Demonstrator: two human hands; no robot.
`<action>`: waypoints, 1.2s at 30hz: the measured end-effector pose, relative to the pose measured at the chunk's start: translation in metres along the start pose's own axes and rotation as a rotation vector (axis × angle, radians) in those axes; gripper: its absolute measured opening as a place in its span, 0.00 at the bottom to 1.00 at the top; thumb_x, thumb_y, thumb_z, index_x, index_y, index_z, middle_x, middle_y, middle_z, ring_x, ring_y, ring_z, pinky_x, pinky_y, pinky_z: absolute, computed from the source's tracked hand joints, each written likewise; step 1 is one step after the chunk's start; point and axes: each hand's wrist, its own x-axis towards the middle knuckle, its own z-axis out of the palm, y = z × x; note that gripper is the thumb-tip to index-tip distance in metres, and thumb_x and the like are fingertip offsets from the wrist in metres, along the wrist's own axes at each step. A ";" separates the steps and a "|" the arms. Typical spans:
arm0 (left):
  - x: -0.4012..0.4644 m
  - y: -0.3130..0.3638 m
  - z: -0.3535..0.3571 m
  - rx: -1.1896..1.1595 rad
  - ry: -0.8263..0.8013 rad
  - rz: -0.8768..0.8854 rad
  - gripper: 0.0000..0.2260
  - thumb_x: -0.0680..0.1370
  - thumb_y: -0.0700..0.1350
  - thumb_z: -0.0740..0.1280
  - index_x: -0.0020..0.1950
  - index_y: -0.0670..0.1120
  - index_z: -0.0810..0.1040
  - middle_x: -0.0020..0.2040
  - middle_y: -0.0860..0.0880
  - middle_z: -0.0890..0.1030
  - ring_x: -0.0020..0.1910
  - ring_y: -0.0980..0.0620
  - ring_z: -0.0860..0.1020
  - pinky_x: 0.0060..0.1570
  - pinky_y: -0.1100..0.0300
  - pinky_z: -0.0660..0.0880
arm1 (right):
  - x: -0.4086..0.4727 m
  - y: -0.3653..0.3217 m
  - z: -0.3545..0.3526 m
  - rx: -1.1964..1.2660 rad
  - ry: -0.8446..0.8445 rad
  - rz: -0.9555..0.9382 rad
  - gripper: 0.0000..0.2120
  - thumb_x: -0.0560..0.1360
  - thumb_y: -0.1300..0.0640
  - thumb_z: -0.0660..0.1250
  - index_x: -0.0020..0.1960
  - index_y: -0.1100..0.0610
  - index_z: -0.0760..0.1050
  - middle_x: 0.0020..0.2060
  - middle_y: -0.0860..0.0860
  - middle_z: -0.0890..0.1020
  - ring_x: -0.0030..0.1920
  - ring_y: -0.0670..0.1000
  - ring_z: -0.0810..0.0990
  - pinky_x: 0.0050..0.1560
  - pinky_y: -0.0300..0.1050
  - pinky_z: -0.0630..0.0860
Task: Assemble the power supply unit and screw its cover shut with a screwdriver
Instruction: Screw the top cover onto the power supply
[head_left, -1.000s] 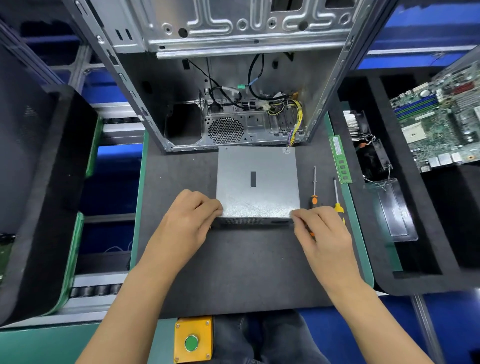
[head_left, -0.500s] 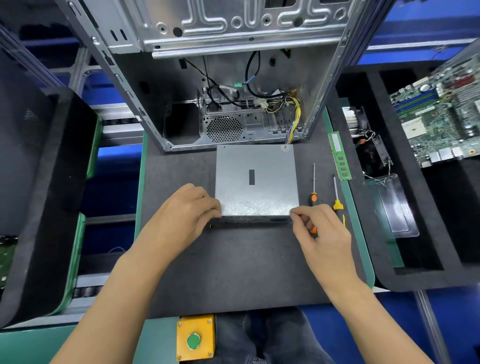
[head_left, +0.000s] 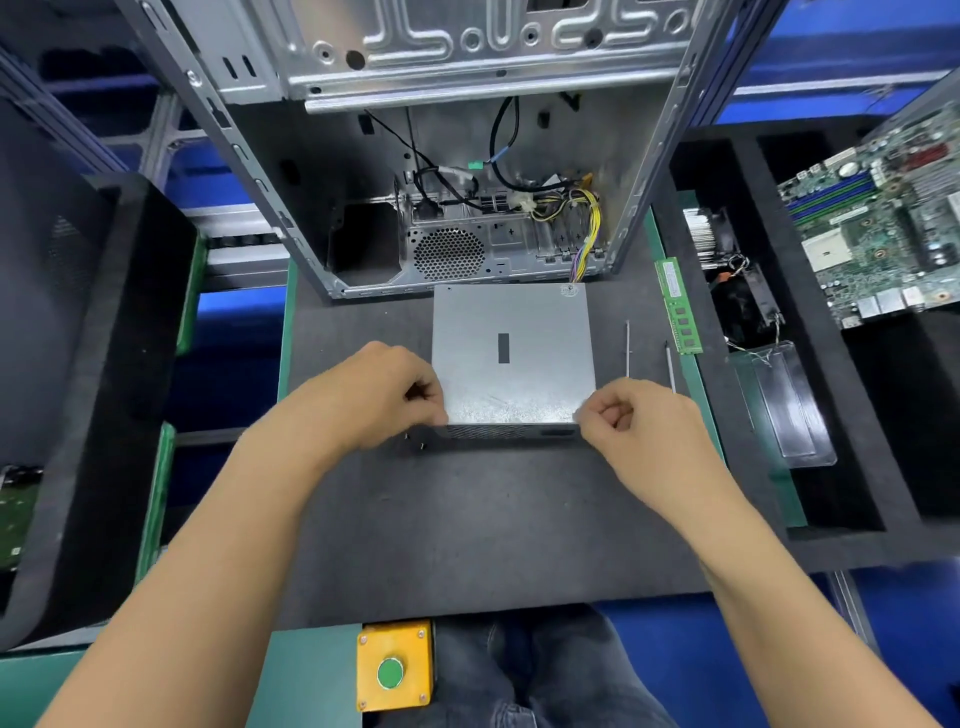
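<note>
While only the head view is given, the whole work area is shown in it. The power supply unit (head_left: 511, 358) is seen lying flat on the dark mat of the counter (head_left: 493, 519), just in front of the open computer case (head_left: 467, 156), with its grey cover (head_left: 540, 332) already laid on top. The left hand (head_left: 379, 400) is placed at the near left corner of the unit, and its grip is curled onto the cover's edge there. The right hand (head_left: 639, 421) is set at the near right corner, where thumb and fingertips are pinched together at the cover's edge; whether a screw is held in that pinch cannot be told.

Two screwdrivers (head_left: 627, 348) are left lying on the mat just to the right of the unit, their handles hidden behind the right hand, so neither tool is taken up. Two small dark bits, possibly screws (head_left: 415, 441), are seen on the mat below the left hand. A green memory stick (head_left: 678, 306) is laid further right, and a motherboard (head_left: 878, 223) is kept in the foam tray beyond.

As a judgement, the cover is being seated and aligned. The assembly is taken to be mostly done, while the screwing of the cover is not yet begun.
</note>
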 end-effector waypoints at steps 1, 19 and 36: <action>0.002 0.002 -0.003 -0.003 -0.023 -0.011 0.05 0.74 0.50 0.76 0.41 0.52 0.84 0.38 0.55 0.82 0.41 0.53 0.79 0.46 0.54 0.78 | 0.002 -0.001 -0.001 0.032 -0.015 0.049 0.07 0.73 0.56 0.70 0.37 0.48 0.79 0.31 0.43 0.79 0.34 0.37 0.75 0.33 0.34 0.71; -0.005 0.006 0.005 0.037 0.015 0.011 0.08 0.79 0.50 0.71 0.41 0.49 0.81 0.39 0.55 0.79 0.41 0.51 0.77 0.44 0.55 0.76 | -0.013 0.027 0.017 -0.256 0.338 -0.548 0.04 0.75 0.68 0.71 0.48 0.62 0.82 0.39 0.55 0.76 0.39 0.55 0.76 0.45 0.48 0.73; -0.032 -0.014 0.053 0.238 0.630 0.480 0.12 0.82 0.44 0.63 0.47 0.39 0.82 0.41 0.45 0.79 0.38 0.44 0.76 0.38 0.50 0.76 | -0.013 0.044 0.027 -0.162 0.423 -0.587 0.06 0.78 0.62 0.68 0.50 0.62 0.83 0.43 0.54 0.78 0.43 0.54 0.77 0.50 0.45 0.76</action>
